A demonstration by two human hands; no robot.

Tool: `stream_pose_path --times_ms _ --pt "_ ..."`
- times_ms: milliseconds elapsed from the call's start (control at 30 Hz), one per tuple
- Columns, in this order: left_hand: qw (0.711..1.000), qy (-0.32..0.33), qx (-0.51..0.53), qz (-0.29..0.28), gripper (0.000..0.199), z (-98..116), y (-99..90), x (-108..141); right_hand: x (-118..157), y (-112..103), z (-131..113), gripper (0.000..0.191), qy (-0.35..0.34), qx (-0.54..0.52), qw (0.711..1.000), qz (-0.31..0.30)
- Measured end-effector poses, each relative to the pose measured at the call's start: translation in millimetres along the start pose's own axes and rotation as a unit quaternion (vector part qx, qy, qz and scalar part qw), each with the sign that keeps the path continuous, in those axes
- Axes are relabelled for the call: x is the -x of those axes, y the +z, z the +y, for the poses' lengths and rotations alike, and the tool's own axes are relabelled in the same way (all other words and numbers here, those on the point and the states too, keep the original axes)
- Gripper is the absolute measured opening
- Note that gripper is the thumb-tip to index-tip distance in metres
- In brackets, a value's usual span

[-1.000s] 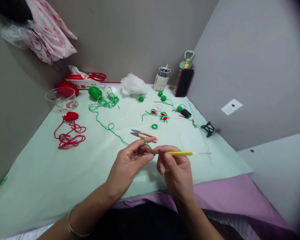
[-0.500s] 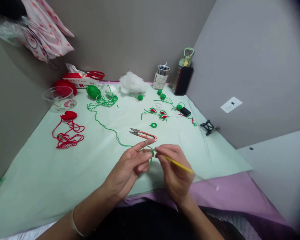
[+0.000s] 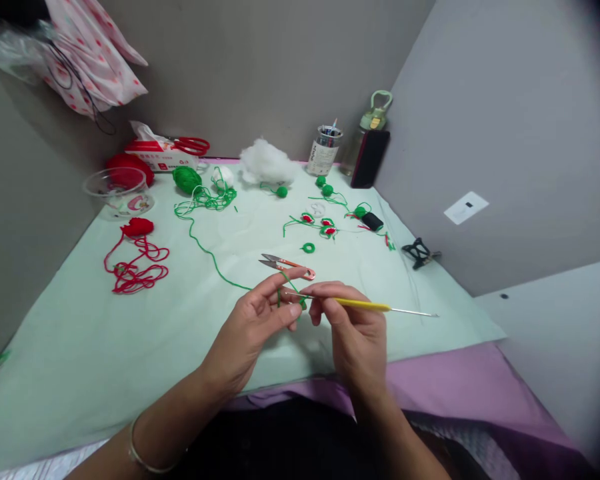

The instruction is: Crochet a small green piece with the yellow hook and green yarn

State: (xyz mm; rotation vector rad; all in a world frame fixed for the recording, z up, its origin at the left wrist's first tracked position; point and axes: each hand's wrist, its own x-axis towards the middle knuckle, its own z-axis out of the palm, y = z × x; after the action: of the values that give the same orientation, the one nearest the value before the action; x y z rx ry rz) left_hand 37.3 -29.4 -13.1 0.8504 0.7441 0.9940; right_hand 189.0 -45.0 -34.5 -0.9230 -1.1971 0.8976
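My left hand (image 3: pixel 253 323) pinches a small piece of green yarn work (image 3: pixel 303 304) between thumb and fingers, and green yarn loops over its raised index finger. The strand (image 3: pixel 213 257) runs back across the table to a green ball (image 3: pixel 187 181). My right hand (image 3: pixel 355 327) is closed around the yellow handle of a crochet hook (image 3: pixel 363 305). The hook's thin metal tip reaches toward the yarn at my left fingers; its other end points right. Orange-handled thread snips (image 3: pixel 293 268) lie just beyond my left fingertips. A green ring (image 3: pixel 309 248) lies behind them.
Red yarn (image 3: pixel 139 267) and a clear tub (image 3: pixel 115 193) are at left. At the back stand a tissue box (image 3: pixel 163 159), white stuffing (image 3: pixel 265 163), a pen cup (image 3: pixel 324 152), a bottle and a phone (image 3: pixel 370 159). Small red-green pieces (image 3: pixel 327 231) lie right of centre.
The hook has swung from a downward slant to nearly level, its tip now further left. My left hand has shifted slightly left, with the index finger higher.
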Motion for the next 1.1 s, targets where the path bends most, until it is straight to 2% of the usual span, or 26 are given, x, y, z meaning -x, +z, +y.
stream_pose_path --times_ms 133,300,367,433,500,533,633,700,767,900,1100 --pt "1.000 -0.006 0.000 0.014 0.034 0.5 -0.8 0.3 -0.1 0.2 -1.4 0.015 0.000 -0.002 1.000 -0.004" --pt "0.999 -0.013 0.012 0.032 0.038 -5.0 0.3 -1.2 1.2 3.3 -1.9 0.018 -0.019 0.026 0.999 -0.007" --pt "0.999 -0.010 0.022 0.042 0.042 -7.7 2.1 -0.9 4.5 3.7 -0.5 0.021 -0.061 0.085 0.995 -0.007" --pt "0.997 -0.014 0.050 0.052 0.045 -9.5 3.9 0.2 8.5 2.9 1.3 0.028 -0.138 0.185 0.973 -0.004" --pt "0.993 -0.045 0.101 0.042 0.045 -9.4 4.4 1.1 10.7 0.4 2.0 0.035 -0.201 0.256 0.946 0.005" --pt "0.989 -0.068 0.129 0.032 0.044 -8.3 4.0 1.1 10.5 -1.3 1.5 0.036 -0.206 0.261 0.943 0.010" --pt "0.979 -0.102 0.176 0.014 0.039 -1.8 2.1 -0.1 3.9 -6.8 -2.2 0.025 -0.122 0.152 0.980 0.036" --pt "0.984 -0.079 0.155 0.025 0.038 2.2 2.1 -1.0 -2.2 -8.3 -4.3 0.019 -0.048 0.031 0.998 0.035" --pt "0.992 -0.048 0.110 0.032 0.043 3.6 3.7 -0.8 -6.2 -7.2 -4.3 0.015 -0.004 -0.048 0.999 0.014" --pt "0.999 -0.022 0.039 0.030 0.051 0.5 6.1 1.4 -5.8 -2.5 0.8 0.014 0.014 -0.031 0.999 -0.013" --pt "0.999 -0.035 0.027 0.026 0.044 -1.0 0.8 1.7 -3.7 -3.1 5.0 0.015 0.071 -0.086 0.994 0.000"
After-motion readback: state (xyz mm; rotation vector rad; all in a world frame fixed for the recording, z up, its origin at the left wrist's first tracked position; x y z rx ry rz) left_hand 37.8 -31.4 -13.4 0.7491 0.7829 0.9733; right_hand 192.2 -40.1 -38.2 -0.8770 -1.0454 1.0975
